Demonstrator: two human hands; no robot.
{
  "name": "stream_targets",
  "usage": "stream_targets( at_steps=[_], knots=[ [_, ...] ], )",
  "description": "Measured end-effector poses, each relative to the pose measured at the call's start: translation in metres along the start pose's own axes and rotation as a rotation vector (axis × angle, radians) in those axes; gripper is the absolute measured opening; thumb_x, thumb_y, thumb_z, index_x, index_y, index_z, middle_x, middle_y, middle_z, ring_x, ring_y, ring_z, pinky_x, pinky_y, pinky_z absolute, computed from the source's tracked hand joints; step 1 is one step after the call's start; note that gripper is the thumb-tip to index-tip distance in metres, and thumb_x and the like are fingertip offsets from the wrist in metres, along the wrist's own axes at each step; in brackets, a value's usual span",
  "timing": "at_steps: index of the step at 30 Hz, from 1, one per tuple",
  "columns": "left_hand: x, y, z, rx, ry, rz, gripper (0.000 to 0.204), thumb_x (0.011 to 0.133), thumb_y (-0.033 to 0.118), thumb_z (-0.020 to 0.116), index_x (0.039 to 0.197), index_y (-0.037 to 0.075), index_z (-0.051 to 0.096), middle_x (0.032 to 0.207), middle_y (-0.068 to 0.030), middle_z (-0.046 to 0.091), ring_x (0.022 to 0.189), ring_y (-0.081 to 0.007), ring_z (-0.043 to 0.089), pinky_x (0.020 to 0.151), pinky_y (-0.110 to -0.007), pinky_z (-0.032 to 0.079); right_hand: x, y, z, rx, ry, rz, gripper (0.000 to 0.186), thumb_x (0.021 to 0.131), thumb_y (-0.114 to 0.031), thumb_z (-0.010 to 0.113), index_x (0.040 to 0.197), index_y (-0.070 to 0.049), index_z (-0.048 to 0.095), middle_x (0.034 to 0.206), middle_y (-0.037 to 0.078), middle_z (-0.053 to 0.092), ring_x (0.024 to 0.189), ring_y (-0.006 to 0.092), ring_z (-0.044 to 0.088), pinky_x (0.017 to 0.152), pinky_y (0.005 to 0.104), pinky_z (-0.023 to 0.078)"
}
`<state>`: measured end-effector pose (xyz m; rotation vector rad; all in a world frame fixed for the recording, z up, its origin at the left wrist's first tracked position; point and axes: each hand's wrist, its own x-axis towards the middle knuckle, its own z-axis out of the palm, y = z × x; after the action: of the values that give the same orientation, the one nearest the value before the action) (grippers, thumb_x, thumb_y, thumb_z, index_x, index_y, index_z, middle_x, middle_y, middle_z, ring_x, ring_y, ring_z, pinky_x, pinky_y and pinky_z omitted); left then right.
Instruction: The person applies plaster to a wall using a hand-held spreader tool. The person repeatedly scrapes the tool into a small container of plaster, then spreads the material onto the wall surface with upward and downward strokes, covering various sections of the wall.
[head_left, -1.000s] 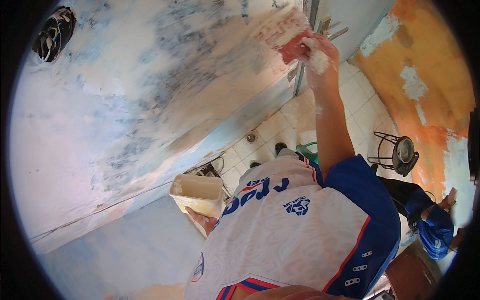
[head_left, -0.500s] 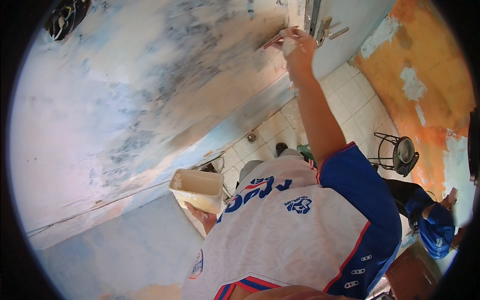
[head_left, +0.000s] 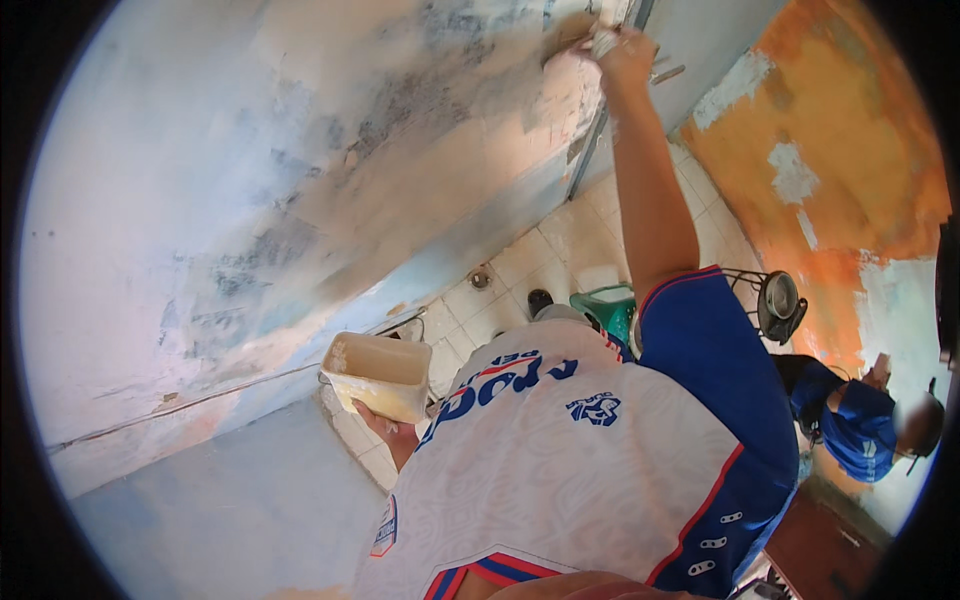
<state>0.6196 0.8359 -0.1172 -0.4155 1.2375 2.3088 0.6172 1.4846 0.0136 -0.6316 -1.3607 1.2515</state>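
My right hand [head_left: 622, 58], its knuckles smeared white, reaches up along the wall [head_left: 380, 110] near the door frame. Its fingers are closed round a flat putty spreader [head_left: 585, 46], partly hidden by the hand and pressed to the plaster. Down by my left side, my left hand [head_left: 388, 424] grips a cream rectangular tub [head_left: 385, 385] from below and the side. Pale putty coats the inside of the tub. Dark and whitish streaks cover the wall in front of me.
A door handle [head_left: 668, 74] juts out beside my right hand. A green plastic item [head_left: 608, 308] and a black metal stool [head_left: 778, 300] stand on the tiled floor [head_left: 570, 230]. Another person in blue [head_left: 862, 430] is at the right, by an orange patchy wall [head_left: 850, 130].
My right hand has moved slightly up and right along the wall with the spreader. The tub has shifted a little left in view. At the right, the other person's head has come into view.
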Motion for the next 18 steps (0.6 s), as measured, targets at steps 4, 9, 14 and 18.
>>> stream_targets(
  at_steps=[4, 9, 14, 18],
  knots=[
    [0.011, -0.001, -0.062, -0.116, -0.031, 0.003, 0.078, 0.093, 0.064, 0.044, 0.151, 0.017, 0.023, 0.153, -0.0088, 0.031, 0.138, -0.0277, 0.035, 0.112, -0.045, 0.034, -0.037, -0.044, -0.018, 0.259, -0.132, 0.052, 0.026, 0.089, -0.013, 0.063, 0.088, 0.013, 0.062, 0.078, 0.021, 0.065, 0.073, 0.0310, 0.067, 0.066, 0.0406, 0.061],
    [0.036, 0.011, -0.122, -0.151, -0.059, -0.059, 0.077, 0.093, 0.062, 0.046, 0.150, 0.015, 0.025, 0.151, -0.0100, 0.033, 0.137, -0.0291, 0.036, 0.111, -0.048, 0.035, -0.053, 0.048, -0.039, 0.063, 0.044, 0.444, 0.028, 0.089, -0.013, 0.062, 0.090, 0.014, 0.060, 0.083, 0.022, 0.064, 0.078, 0.0358, 0.067, 0.068, 0.0422, 0.061],
    [0.043, 0.019, -0.137, -0.174, -0.144, -0.063, 0.079, 0.092, 0.062, 0.048, 0.150, 0.014, 0.025, 0.151, -0.0109, 0.034, 0.136, -0.0305, 0.038, 0.109, -0.049, 0.037, 0.057, 0.067, -0.026, -0.391, -0.116, 0.057, 0.029, 0.085, -0.022, 0.067, 0.098, 0.004, 0.066, 0.088, 0.019, 0.070, 0.082, 0.0269, 0.068, 0.072, 0.0361, 0.053],
    [0.039, 0.024, -0.166, -0.210, -0.004, -0.033, 0.078, 0.092, 0.061, 0.048, 0.150, 0.015, 0.024, 0.150, -0.0111, 0.035, 0.134, -0.0321, 0.039, 0.108, -0.052, 0.037, 0.036, 0.045, -0.074, -0.465, -0.437, -0.203, 0.024, 0.090, -0.016, 0.061, 0.098, 0.006, 0.063, 0.095, 0.019, 0.067, 0.091, 0.0279, 0.064, 0.083, 0.0384, 0.055]
  ],
)
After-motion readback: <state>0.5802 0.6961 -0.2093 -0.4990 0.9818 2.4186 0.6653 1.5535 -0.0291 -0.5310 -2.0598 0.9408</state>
